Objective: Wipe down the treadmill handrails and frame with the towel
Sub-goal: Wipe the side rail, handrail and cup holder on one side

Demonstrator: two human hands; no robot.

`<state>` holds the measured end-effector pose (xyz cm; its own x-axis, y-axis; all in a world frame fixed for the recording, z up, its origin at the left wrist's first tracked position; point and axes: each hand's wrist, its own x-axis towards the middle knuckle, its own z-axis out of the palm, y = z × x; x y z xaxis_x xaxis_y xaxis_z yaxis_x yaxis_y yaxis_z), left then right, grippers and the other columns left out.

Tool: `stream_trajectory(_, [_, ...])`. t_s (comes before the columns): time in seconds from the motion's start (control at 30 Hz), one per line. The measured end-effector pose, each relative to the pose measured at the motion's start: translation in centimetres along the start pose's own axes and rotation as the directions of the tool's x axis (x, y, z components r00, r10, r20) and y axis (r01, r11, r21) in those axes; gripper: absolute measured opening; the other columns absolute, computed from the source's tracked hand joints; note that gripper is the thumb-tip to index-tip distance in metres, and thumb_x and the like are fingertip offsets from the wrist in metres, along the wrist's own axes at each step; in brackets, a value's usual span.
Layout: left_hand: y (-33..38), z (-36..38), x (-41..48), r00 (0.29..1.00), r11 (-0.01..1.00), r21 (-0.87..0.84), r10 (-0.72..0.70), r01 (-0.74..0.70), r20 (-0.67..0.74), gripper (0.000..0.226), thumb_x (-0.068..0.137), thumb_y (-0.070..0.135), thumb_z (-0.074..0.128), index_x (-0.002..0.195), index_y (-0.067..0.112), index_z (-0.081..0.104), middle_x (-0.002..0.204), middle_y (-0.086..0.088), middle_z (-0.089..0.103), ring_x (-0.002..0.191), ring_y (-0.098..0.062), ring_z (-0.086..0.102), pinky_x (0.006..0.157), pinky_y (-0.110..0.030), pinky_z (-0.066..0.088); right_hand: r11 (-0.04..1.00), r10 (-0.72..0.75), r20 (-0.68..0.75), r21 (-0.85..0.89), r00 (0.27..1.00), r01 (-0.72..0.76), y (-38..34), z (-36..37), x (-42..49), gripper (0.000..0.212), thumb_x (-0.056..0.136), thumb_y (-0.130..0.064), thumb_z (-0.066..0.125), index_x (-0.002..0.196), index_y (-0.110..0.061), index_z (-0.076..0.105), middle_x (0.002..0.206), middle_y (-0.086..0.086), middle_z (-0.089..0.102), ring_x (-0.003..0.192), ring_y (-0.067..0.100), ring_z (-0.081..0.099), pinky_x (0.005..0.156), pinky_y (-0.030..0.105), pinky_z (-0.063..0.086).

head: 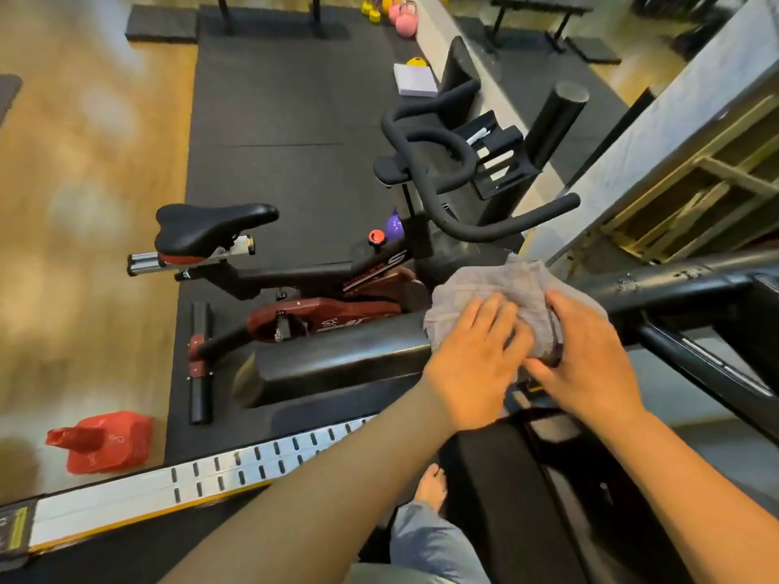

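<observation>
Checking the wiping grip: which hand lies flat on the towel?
The left hand: its fingers lie straight on the towel. The right hand instead curls round the towel and handrail.

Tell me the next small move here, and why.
Probably slide the towel leftward along the handrail toward its free end. The left hand presses and the right hand grips it, bunched where the rail meets the frame; the padded length beside it lies uncovered.
</observation>
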<state>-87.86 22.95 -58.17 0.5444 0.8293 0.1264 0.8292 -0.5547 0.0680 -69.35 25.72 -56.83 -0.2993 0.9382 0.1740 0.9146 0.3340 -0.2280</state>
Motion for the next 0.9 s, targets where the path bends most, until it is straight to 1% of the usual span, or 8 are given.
stream_trajectory(0.07, [-0.8, 0.1, -1.2, 0.997, 1.0, -0.027, -0.002, 0.0, -0.082, 0.059, 0.084, 0.028, 0.044, 0.139, 0.007, 0.047, 0.147, -0.02, 0.043, 0.138, -0.038, 0.036, 0.116, -0.047, 0.023, 0.991, -0.039, 0.024, -0.127, 0.999, 0.042, -0.9, 0.4, 0.5, 0.08, 0.069, -0.049, 0.072, 0.135, -0.014, 0.044, 0.126, 0.009, 0.056, 0.118, 0.03, 0.053, 0.098, 0.045, 0.04])
stream_trajectory(0.13, [-1.8, 0.6, -3.8, 0.981, 0.987, -0.159, -0.024, -0.006, -0.19, 0.048, 0.09, 0.019, 0.039, 0.134, 0.007, 0.055, 0.139, -0.019, 0.052, 0.132, -0.036, 0.045, 0.11, -0.044, 0.033, 0.969, -0.092, -0.005, -0.232, 0.996, 0.089, -2.6, 1.2, 0.6, 0.081, 0.065, -0.059, 0.068, 0.13, -0.018, 0.045, 0.124, 0.009, 0.056, 0.115, 0.031, 0.053, 0.09, 0.045, 0.035])
stream_trajectory(0.23, [-3.1, 0.7, -8.5, 0.966, 0.98, -0.18, -0.126, 0.086, -0.226, 0.042, 0.084, 0.013, 0.053, 0.126, 0.012, 0.061, 0.132, -0.012, 0.056, 0.125, -0.03, 0.048, 0.105, -0.04, 0.039, 0.95, -0.249, -0.074, -0.215, 0.966, 0.228, -6.8, 3.4, 0.3, 0.076, 0.056, -0.05, 0.08, 0.117, -0.018, 0.048, 0.118, 0.011, 0.055, 0.109, 0.032, 0.053, 0.084, 0.044, 0.036])
stream_trajectory(0.33, [-4.9, -0.2, -12.9, 0.944, 0.948, -0.209, -0.276, 0.238, -0.179, 0.05, 0.067, 0.012, 0.078, 0.114, 0.017, 0.062, 0.121, -0.006, 0.059, 0.112, -0.023, 0.053, 0.093, -0.035, 0.047, 0.943, -0.307, -0.057, -0.154, 0.95, 0.295, -12.2, 6.5, -0.1, 0.08, 0.05, -0.043, 0.086, 0.115, -0.019, 0.045, 0.121, 0.01, 0.056, 0.117, 0.03, 0.052, 0.091, 0.047, 0.038])
stream_trajectory(0.5, [-7.1, -0.2, -14.8, 0.874, 0.877, -0.136, -0.476, 0.462, -0.1, 0.069, 0.059, 0.024, 0.089, 0.116, 0.011, 0.054, 0.112, -0.012, 0.06, 0.099, -0.028, 0.058, 0.086, -0.044, 0.053, 0.916, -0.39, -0.027, -0.108, 0.92, 0.385, -15.0, 8.9, 0.0, 0.061, 0.076, -0.058, 0.066, 0.121, -0.021, 0.048, 0.13, 0.009, 0.057, 0.124, 0.03, 0.049, 0.097, 0.047, 0.039])
stream_trajectory(0.63, [-6.0, 0.2, -12.1, 0.901, 0.899, -0.074, -0.434, 0.432, -0.018, 0.077, 0.061, 0.033, 0.089, 0.124, 0.004, 0.054, 0.12, -0.017, 0.059, 0.11, -0.032, 0.056, 0.095, -0.047, 0.049, 0.891, -0.439, -0.011, -0.129, 0.898, 0.434, -11.3, 7.3, 0.1, 0.063, 0.077, -0.058, 0.065, 0.127, -0.022, 0.05, 0.133, 0.005, 0.055, 0.128, 0.025, 0.045, 0.107, 0.049, 0.033])
stream_trajectory(0.8, [-1.9, 0.7, -4.9, 0.979, 0.978, -0.071, -0.201, 0.198, -0.027, 0.075, 0.075, 0.019, 0.079, 0.14, -0.002, 0.047, 0.137, -0.023, 0.052, 0.126, -0.039, 0.051, 0.107, -0.051, 0.042, 0.925, -0.324, 0.027, -0.202, 0.946, 0.323, -3.3, 3.4, 0.5, 0.08, 0.069, -0.051, 0.077, 0.133, -0.016, 0.042, 0.135, 0.008, 0.055, 0.128, 0.027, 0.05, 0.111, 0.057, 0.029])
stream_trajectory(0.9, [0.4, 0.6, 0.7, 0.993, 0.992, -0.061, -0.112, 0.113, 0.031, 0.088, 0.072, 0.022, 0.076, 0.147, -0.002, 0.035, 0.148, -0.022, 0.042, 0.137, -0.036, 0.041, 0.115, -0.045, 0.029, 0.959, -0.227, 0.047, -0.161, 0.973, 0.232, 2.5, 0.1, 0.9, 0.084, 0.066, -0.046, 0.082, 0.133, -0.017, 0.042, 0.135, 0.008, 0.056, 0.129, 0.027, 0.05, 0.117, 0.046, 0.019])
